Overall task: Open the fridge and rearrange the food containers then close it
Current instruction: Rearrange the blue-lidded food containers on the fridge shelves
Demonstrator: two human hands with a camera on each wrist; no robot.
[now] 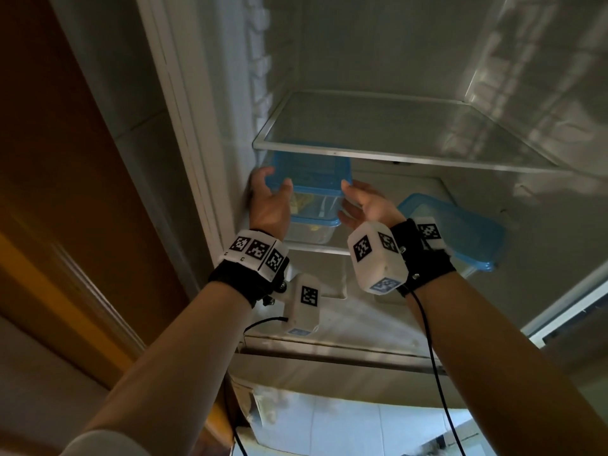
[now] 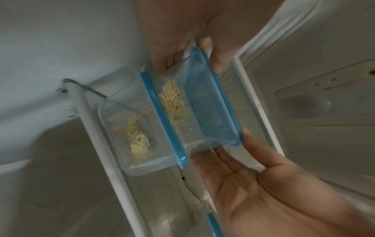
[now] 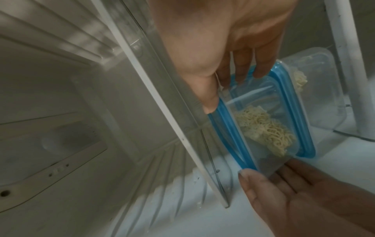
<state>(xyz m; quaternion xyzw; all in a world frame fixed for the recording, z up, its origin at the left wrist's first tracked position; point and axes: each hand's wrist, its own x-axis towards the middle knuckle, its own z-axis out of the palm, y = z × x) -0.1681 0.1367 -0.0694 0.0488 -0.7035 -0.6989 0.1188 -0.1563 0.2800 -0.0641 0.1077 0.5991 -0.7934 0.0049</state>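
Inside the open fridge, two clear containers with blue lids and noodles in them stand stacked at the left of the lower shelf [image 1: 320,249]. My left hand [image 1: 273,184] grips the left end of the upper container [image 1: 309,172], thumb on the lid rim. My right hand [image 1: 353,200] grips its right end the same way. The upper container [image 2: 205,104] looks to be touching the lid of the lower container [image 2: 134,136]. In the right wrist view my right hand [image 3: 223,64] and left hand [image 3: 294,200] flank the upper container [image 3: 261,121]. A third blue-lidded container [image 1: 454,228] lies on the shelf's right.
A bare glass shelf [image 1: 394,156] hangs just above the held container's lid. The fridge's left wall [image 1: 230,159] is close beside my left hand. A wooden panel [image 1: 65,192] stands to the left, and the fridge door's edge [image 1: 572,311] to the right.
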